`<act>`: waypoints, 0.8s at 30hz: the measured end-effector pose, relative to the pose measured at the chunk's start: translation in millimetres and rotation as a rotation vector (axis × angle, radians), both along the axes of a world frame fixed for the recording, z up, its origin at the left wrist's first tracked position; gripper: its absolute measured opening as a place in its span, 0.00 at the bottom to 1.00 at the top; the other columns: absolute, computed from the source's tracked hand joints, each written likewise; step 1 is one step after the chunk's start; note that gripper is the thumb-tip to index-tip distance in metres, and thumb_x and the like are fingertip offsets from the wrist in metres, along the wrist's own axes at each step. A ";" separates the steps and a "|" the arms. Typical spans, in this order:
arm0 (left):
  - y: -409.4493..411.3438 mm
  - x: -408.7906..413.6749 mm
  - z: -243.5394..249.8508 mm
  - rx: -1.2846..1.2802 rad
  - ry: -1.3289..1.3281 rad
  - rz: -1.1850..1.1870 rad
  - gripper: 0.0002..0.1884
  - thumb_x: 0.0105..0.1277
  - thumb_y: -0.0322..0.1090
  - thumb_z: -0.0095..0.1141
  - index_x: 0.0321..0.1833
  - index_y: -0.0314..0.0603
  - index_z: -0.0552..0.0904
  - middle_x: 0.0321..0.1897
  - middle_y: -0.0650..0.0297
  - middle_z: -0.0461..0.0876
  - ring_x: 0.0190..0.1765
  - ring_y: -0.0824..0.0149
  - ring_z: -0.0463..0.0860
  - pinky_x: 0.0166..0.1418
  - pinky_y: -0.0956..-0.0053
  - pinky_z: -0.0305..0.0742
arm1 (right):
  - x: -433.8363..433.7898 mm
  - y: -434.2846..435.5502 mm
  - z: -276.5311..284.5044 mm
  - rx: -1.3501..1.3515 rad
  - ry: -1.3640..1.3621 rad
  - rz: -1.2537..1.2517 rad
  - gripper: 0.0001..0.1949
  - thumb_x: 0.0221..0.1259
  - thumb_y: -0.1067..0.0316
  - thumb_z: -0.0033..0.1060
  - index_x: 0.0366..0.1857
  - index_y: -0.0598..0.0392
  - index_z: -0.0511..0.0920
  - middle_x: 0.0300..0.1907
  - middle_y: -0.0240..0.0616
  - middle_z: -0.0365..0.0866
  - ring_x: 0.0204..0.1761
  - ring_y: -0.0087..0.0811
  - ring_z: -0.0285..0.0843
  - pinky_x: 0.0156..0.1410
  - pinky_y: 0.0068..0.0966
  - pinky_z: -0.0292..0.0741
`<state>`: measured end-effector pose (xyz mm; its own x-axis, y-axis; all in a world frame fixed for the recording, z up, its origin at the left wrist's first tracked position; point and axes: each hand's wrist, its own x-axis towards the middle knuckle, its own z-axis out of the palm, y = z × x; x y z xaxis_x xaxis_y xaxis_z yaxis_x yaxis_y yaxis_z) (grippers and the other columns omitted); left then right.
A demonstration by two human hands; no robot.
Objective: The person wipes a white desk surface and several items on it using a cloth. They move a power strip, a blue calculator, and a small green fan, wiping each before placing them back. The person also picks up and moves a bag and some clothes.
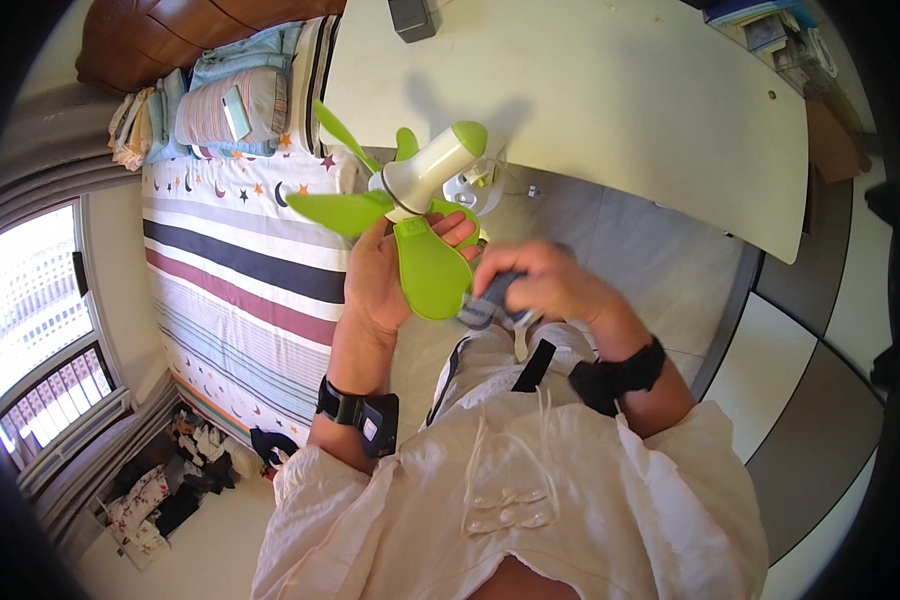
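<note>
A fan with green plastic blades point(433, 270) and a white motor housing point(425, 171) rests on my left hand point(379, 281), whose palm faces up beneath the blades. The housing's green cap tilts up toward the desk. My right hand point(562, 281), blurred, holds a dark blue-grey cloth point(495, 296) beside the lowest blade; whether the cloth touches that blade cannot be told. Behind the fan, a round white plastic part point(474, 191) with a green piece in it is partly hidden.
A white desk point(615, 112) stands ahead, bearing a dark box point(411, 19) and stacked items point(776, 37) at its far right. At left is a bed with a striped sheet point(247, 262) and a pillow point(229, 105). Below the desk, a white plug point(534, 192) shows near the tiled floor.
</note>
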<state>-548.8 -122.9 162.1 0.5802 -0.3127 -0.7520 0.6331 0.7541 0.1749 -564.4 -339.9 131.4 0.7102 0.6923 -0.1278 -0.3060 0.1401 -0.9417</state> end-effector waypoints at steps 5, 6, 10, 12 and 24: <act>39.9 -2.1 -10.2 -0.177 -0.333 -0.269 0.32 0.76 0.56 0.34 0.62 0.28 0.70 0.45 0.50 0.80 0.44 0.54 0.83 0.45 0.64 0.80 | 26.6 -15.9 26.5 0.111 0.128 -0.484 0.17 0.46 0.75 0.52 0.43 0.60 0.79 0.41 0.30 0.79 0.43 0.20 0.73 0.52 0.19 0.71; 48.4 -6.2 -20.1 0.078 -0.510 -0.330 0.29 0.76 0.55 0.36 0.61 0.33 0.72 0.40 0.58 0.80 0.37 0.64 0.82 0.37 0.72 0.78 | 28.9 -9.9 31.3 0.122 0.108 -0.531 0.17 0.46 0.75 0.52 0.44 0.60 0.78 0.42 0.30 0.79 0.43 0.21 0.74 0.53 0.19 0.71; 3.4 -8.4 -34.3 0.588 -0.444 -0.017 0.25 0.77 0.54 0.36 0.62 0.42 0.73 0.42 0.64 0.81 0.37 0.69 0.81 0.40 0.75 0.78 | 32.8 28.7 12.3 0.019 -0.167 -0.634 0.17 0.48 0.76 0.51 0.45 0.60 0.78 0.43 0.33 0.79 0.45 0.24 0.75 0.54 0.20 0.71; -9.1 -9.9 -23.2 0.292 -0.455 0.026 0.25 0.76 0.55 0.36 0.64 0.46 0.71 0.47 0.64 0.80 0.42 0.69 0.81 0.46 0.74 0.78 | 33.9 43.2 11.3 -0.089 -0.317 -0.671 0.16 0.48 0.77 0.52 0.44 0.59 0.78 0.42 0.35 0.79 0.44 0.26 0.76 0.54 0.22 0.71; -11.2 -21.0 -67.5 0.222 -0.463 0.145 0.35 0.75 0.63 0.23 0.69 0.43 0.66 0.62 0.59 0.73 0.64 0.63 0.72 0.72 0.67 0.62 | 22.0 65.4 -3.7 -0.321 -0.516 -0.479 0.16 0.46 0.75 0.52 0.43 0.50 0.75 0.42 0.41 0.78 0.47 0.46 0.76 0.53 0.37 0.75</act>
